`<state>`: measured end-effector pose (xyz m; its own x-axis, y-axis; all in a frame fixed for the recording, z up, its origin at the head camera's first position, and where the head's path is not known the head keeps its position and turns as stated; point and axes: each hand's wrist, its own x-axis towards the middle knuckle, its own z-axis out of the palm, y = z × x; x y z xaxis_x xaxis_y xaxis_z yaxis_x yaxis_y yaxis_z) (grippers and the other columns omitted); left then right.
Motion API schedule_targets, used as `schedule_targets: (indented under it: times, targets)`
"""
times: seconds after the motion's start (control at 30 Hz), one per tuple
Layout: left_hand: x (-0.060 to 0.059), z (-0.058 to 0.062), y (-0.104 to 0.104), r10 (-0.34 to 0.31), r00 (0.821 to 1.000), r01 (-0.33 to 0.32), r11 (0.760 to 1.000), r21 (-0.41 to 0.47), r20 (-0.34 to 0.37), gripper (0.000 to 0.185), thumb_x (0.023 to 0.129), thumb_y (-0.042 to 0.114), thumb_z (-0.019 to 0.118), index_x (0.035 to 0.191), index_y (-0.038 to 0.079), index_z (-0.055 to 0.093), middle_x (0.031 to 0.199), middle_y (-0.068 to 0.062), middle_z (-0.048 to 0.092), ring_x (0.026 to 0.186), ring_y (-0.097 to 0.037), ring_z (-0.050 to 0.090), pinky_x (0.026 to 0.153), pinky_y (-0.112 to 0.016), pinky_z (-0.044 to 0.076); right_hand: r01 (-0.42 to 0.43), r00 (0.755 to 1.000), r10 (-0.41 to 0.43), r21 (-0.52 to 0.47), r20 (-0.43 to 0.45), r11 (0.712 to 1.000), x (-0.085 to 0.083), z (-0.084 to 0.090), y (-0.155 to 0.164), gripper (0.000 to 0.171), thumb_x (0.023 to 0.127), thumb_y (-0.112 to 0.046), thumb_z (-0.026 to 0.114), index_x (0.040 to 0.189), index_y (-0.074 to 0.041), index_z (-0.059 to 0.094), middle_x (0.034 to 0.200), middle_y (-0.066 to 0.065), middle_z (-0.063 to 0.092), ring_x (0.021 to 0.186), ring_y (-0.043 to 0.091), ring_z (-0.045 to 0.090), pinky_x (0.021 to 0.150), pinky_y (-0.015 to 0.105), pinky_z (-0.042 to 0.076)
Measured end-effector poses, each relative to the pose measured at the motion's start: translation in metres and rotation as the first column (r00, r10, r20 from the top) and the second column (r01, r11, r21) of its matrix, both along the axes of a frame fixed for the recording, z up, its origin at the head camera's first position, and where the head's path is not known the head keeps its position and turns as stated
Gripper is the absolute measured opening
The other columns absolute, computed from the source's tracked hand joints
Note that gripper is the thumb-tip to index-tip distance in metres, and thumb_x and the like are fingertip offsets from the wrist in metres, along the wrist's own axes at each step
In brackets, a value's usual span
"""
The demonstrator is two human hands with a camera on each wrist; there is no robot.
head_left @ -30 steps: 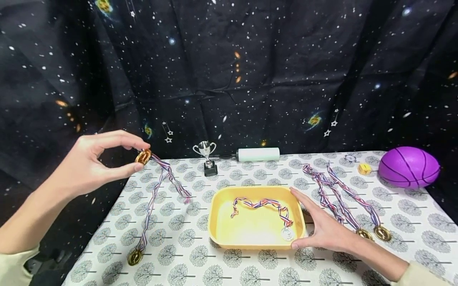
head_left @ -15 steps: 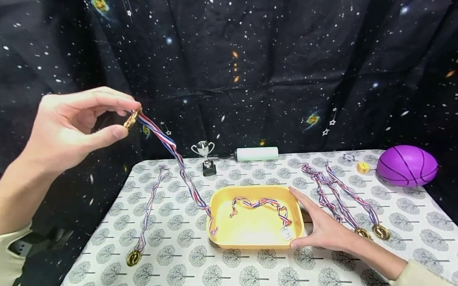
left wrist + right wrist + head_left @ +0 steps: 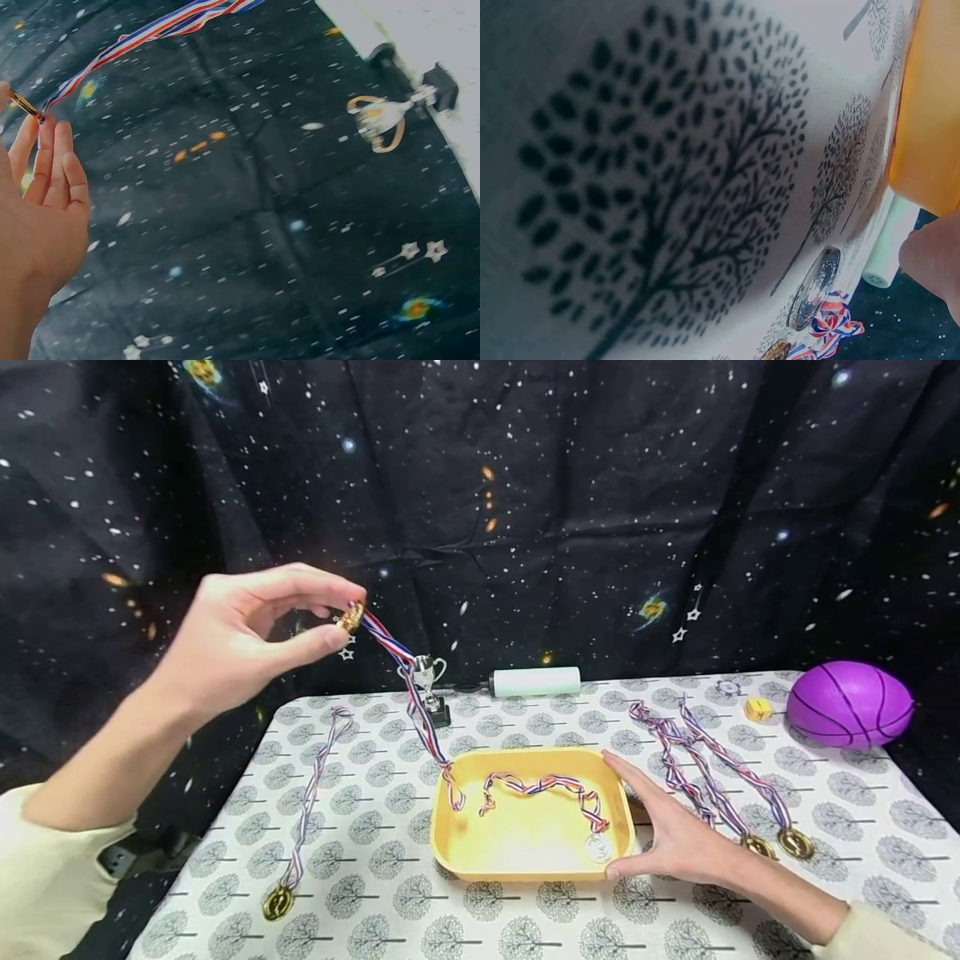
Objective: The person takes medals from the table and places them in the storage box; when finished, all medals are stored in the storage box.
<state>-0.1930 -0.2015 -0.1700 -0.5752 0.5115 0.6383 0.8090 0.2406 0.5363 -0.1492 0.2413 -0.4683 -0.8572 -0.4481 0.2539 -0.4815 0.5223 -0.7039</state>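
Observation:
My left hand (image 3: pixel 247 643) is raised above the table's left side and pinches a gold medal (image 3: pixel 351 616) between thumb and fingers. Its red, white and blue ribbon (image 3: pixel 420 710) hangs down to the right, and the ribbon's end lies inside the yellow tray (image 3: pixel 450 852). In the left wrist view the medal (image 3: pixel 24 105) shows at my fingertips (image 3: pixel 56 139). A silver medal (image 3: pixel 598 848) with its ribbon lies in the tray. My right hand (image 3: pixel 675 835) rests flat against the tray's right side, fingers straight.
A gold medal (image 3: pixel 277 902) with ribbon lies at the table's left. Two more medals (image 3: pixel 795 842) lie to the right of my right hand. At the back stand a small silver trophy (image 3: pixel 430 681), a white cylinder (image 3: pixel 536 682), a yellow cube (image 3: pixel 757 709) and a purple ball (image 3: pixel 849 704).
My left hand lifted the gold medal, then carried it right toward the tray; the ribbon's end came off the table and now lies inside the tray. My right hand stayed put.

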Motion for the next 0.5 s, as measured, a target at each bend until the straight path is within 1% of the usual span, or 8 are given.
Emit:
schedule_targets:
  times: [0.03, 0.1, 0.17, 0.23, 0.33, 0.5]
  targets:
    - [-0.002, -0.005, 0.001, 0.037, 0.999, -0.036, 0.999, -0.039, 0.002, 0.034, 0.087, -0.013, 0.079, 0.118, 0.0, 0.079, 0.116, -0.009, 0.078, 0.106, -0.02, 0.068, 0.091, -0.024, 0.054, -0.002, 1.0, 0.002, -0.003, 0.004, 1.0, 0.0, 0.0, 0.0, 0.138, 0.068, -0.047, 0.1, 0.171, -0.011, 0.015, 0.175, 0.02, 0.019, 0.155, 0.052, 0.023, 0.115, 0.079, 0.024]
    - [-0.007, -0.015, 0.004, 0.102, 0.995, -0.102, 0.988, -0.118, -0.009, 0.034, 0.089, -0.005, 0.082, 0.12, 0.009, 0.08, 0.116, -0.002, 0.078, 0.107, -0.017, 0.068, 0.091, -0.023, 0.054, -0.004, 1.0, 0.004, -0.008, 0.008, 1.0, 0.0, 0.0, 0.0, 0.138, 0.069, -0.047, 0.1, 0.171, -0.011, 0.015, 0.175, 0.019, 0.019, 0.155, 0.052, 0.023, 0.116, 0.079, 0.023]
    - [-0.012, -0.024, 0.006, 0.142, 0.99, -0.142, 0.974, -0.177, -0.012, 0.034, 0.091, 0.004, 0.084, 0.122, 0.017, 0.08, 0.116, 0.006, 0.077, 0.108, -0.013, 0.068, 0.092, -0.023, 0.053, -0.004, 1.0, 0.004, -0.007, 0.008, 1.0, 0.001, 0.0, 0.0, 0.138, 0.068, -0.047, 0.1, 0.171, -0.011, 0.016, 0.175, 0.019, 0.019, 0.155, 0.051, 0.023, 0.116, 0.078, 0.023]
    - [-0.016, -0.032, 0.009, 0.173, 0.985, -0.172, 0.961, -0.217, -0.018, 0.032, 0.092, 0.011, 0.085, 0.122, 0.021, 0.08, 0.115, 0.012, 0.076, 0.108, -0.011, 0.068, 0.093, -0.023, 0.053, -0.002, 1.0, 0.002, -0.006, 0.004, 1.0, 0.0, 0.001, 0.0, 0.138, 0.068, -0.047, 0.1, 0.171, -0.011, 0.016, 0.175, 0.019, 0.019, 0.155, 0.051, 0.023, 0.116, 0.078, 0.023]
    - [-0.022, -0.042, 0.016, 0.2, 0.98, -0.197, 0.948, -0.25, -0.014, 0.03, 0.093, 0.019, 0.085, 0.122, 0.023, 0.08, 0.114, 0.017, 0.076, 0.108, -0.009, 0.069, 0.093, -0.025, 0.053, 0.0, 1.0, 0.0, -0.002, 0.005, 1.0, 0.0, 0.001, 0.0, 0.139, 0.068, -0.048, 0.1, 0.171, -0.011, 0.015, 0.175, 0.02, 0.019, 0.155, 0.052, 0.023, 0.115, 0.078, 0.024]
    - [-0.028, -0.056, 0.037, 0.209, 0.978, -0.2, 0.938, -0.284, 0.0, 0.031, 0.093, 0.026, 0.084, 0.124, 0.023, 0.079, 0.112, 0.013, 0.077, 0.107, -0.01, 0.07, 0.093, -0.034, 0.055, 0.005, 1.0, -0.005, 0.0, 0.008, 1.0, 0.0, 0.001, 0.0, 0.14, 0.067, -0.049, 0.1, 0.171, -0.011, 0.015, 0.175, 0.02, 0.019, 0.155, 0.052, 0.023, 0.115, 0.079, 0.024]
